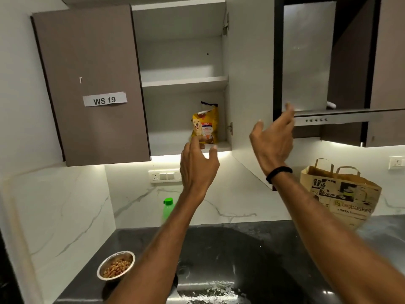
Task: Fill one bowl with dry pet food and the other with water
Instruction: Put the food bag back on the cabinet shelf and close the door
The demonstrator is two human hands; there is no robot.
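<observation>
A yellow pet food bag (205,123) stands upright on the lower shelf of the open wall cabinet. My left hand (198,163) is raised just below and in front of the bag, fingers spread and holding nothing. My right hand (272,137) is up at the edge of the open cabinet door (249,84), fingers loose, holding nothing. A steel bowl (116,265) with dry pet food stands on the dark counter at lower left. A green-capped bottle (168,208) stands by the wall behind my left arm. A second bowl is hidden from view.
The left cabinet door (87,84) is shut and labelled WS 19. A brown paper bag (341,194) stands on the counter at right. A range hood (339,117) is to the right of the cabinet. Wall sockets (164,176) sit under the cabinet.
</observation>
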